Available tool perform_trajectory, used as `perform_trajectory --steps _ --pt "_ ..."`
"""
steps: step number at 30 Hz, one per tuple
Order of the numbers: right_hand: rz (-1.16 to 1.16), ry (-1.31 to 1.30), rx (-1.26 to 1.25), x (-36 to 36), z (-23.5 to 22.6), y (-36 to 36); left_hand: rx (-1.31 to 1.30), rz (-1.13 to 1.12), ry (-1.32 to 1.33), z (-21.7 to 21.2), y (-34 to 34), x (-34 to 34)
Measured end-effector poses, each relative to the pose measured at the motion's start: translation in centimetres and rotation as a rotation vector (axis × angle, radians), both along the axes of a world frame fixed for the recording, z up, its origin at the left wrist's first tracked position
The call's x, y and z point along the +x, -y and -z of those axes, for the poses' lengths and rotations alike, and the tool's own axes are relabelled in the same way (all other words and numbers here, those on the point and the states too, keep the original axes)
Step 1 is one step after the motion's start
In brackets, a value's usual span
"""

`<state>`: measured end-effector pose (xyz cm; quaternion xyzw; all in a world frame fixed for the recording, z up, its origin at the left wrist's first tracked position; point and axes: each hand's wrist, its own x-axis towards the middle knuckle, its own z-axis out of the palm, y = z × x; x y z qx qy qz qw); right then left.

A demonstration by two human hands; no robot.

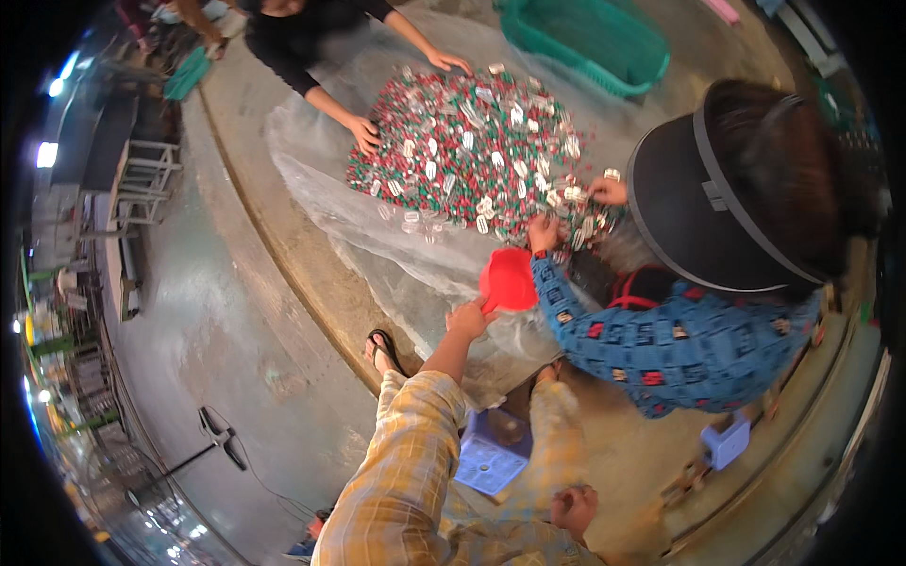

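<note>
My left hand (468,319) grips the handle of a red plastic scoop (508,280), held out ahead of me near the close edge of a spread pile. The pile (462,141) is made of small red, green and whitish pieces, too small to name, with several larger pale ovals among them. It lies on a clear plastic sheet (330,203). My right hand (574,509) rests low by my right leg, its fingers curled, with nothing visible in it.
A person in a black cap (717,198) and blue patterned sleeves works at the pile on my right. Across from me, a person in black (293,47) has both hands on it. A green basket (590,47) stands behind. A blue plastic stool (493,453) is between my legs.
</note>
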<state>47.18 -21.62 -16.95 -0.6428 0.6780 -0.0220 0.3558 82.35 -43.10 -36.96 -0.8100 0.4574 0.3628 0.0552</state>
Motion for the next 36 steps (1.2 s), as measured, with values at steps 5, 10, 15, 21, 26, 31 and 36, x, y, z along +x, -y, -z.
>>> perform_trajectory --steps 5,10,15,21,26,31,36 --pt "-0.023 -0.167 -0.139 2.9 1.6 -4.5 -0.345 0.143 -0.090 1.8 -8.1 -2.7" --pt "-0.505 -0.321 -0.174 3.2 1.7 -10.5 0.565 0.239 -0.364 7.3 -28.5 -8.8" --pt "-0.120 -0.381 -0.003 6.6 0.4 -10.3 0.653 -0.304 -0.557 18.0 -39.7 -9.5" --pt "-0.122 -0.374 0.024 8.5 0.6 -9.3 0.732 -0.282 -0.658 18.5 -38.9 -0.8" --pt "-0.104 -0.360 0.005 9.9 -0.8 -9.2 0.545 -0.146 -0.290 14.8 -33.3 3.7" --pt "-0.342 -0.162 0.058 9.3 -3.7 -7.2 0.810 0.376 -0.178 -7.1 -21.2 8.1" --pt "-0.088 -0.030 0.930 7.1 -5.1 -7.1 0.537 0.712 0.002 -20.1 -25.5 10.0"
